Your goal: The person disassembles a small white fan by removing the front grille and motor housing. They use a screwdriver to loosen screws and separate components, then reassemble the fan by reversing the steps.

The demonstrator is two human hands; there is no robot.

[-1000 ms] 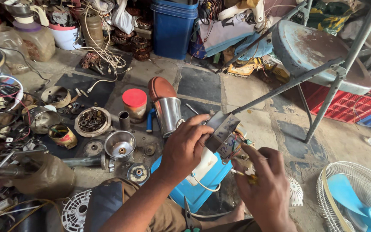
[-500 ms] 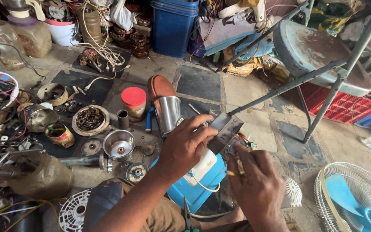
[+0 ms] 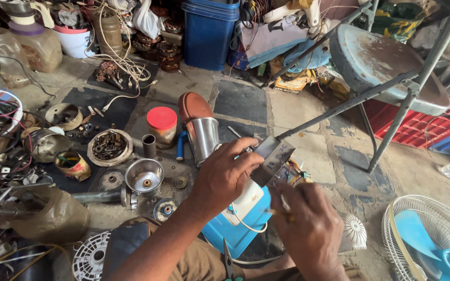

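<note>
**A:** Head view, the only one we have. What has each hand got?

**B:** The left hand (image 3: 225, 177) is clamped around a small grey metal housing (image 3: 273, 158), thumb and fingers wrapped on its near side, holding it up in the air. The right hand (image 3: 311, 229) is closed on a thin yellowish-handled tool (image 3: 279, 212), probably a screwdriver, whose tip points up toward the underside of the housing, where coloured wires (image 3: 295, 171) hang out.

**A:** Take the blue appliance body (image 3: 235, 229) as the landmark. Where does the housing sit?

**B:** Just above its far edge and clear of it. A white cord (image 3: 246, 225) loops over the blue body's top. Beyond it stands a shiny steel jar (image 3: 202, 136) with a brown cap, and left of that a red-lidded jar (image 3: 162, 125). Left of the blue body lies a steel funnel-shaped cup (image 3: 144, 177); to its right a white fan grille (image 3: 427, 239) with blue blades. Farther right and beyond is a metal stool (image 3: 386, 67).

**A:** How should the step be done well?

**B:** I'd judge the grip matters most: keep the left hand firm so the housing doesn't twist as the tool pushes. Seat the tip squarely before turning or prying; I can't see the exact contact point, since the right hand's fingers hide it. Keep the wires out from under the tip, and work over the blue body so a dropped screw doesn't vanish among the floor clutter.
</note>
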